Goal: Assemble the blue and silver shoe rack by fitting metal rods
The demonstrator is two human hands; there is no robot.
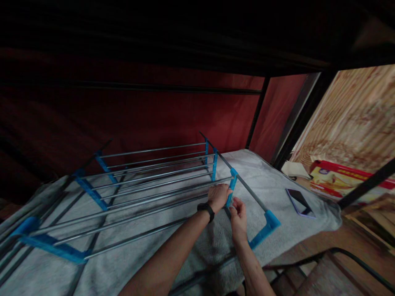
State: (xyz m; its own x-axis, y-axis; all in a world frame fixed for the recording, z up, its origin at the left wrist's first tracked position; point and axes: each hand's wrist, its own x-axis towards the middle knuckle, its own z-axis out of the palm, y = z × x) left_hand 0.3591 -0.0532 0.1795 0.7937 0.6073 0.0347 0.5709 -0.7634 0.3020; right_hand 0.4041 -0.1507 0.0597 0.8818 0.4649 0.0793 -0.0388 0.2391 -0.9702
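A rack of grey metal tubes [160, 190] with blue plastic brackets lies on a grey-white blanket [262, 176]. My left hand [219, 196], with a black band at the wrist, is closed around a blue bracket [233, 181] on the rack's right side. Just below it, my right hand [239, 218] has its thumb and fingers pinched together near the bracket's lower end. Whatever sits between those fingertips is too small to make out. A blue corner piece [270, 224] joins the side tube to the right of my right hand.
Beside the rack, a phone [300, 202] lies on the blanket. Dark metal posts [257, 115] and a low dark overhead frame enclose the space, with a red panel [173, 115] behind. A red and yellow box [345, 179] stands beyond the blanket's right edge. A curved metal rail [361, 259] is at lower right.
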